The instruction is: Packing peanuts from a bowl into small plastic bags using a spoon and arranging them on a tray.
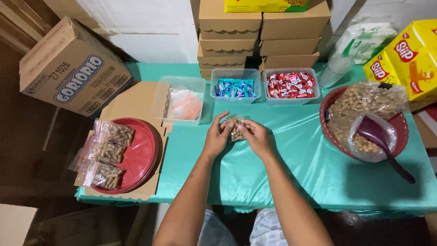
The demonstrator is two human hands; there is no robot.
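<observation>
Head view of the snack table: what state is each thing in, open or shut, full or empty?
Small peanut bag: held between both hands, top being pinched.
Left hand: gripping the bag.
Right hand: gripping the bag.
Three peanut bags: filled, lying on the red plate.
Blue-candy tub: lidless, partly filled.
Red-candy tub: lidless, partly filled.
Red basket: holds an open sack of peanuts.
Purple scoop: resting in the basket.

Small clear bag of peanuts, held above green tablecloth
</observation>
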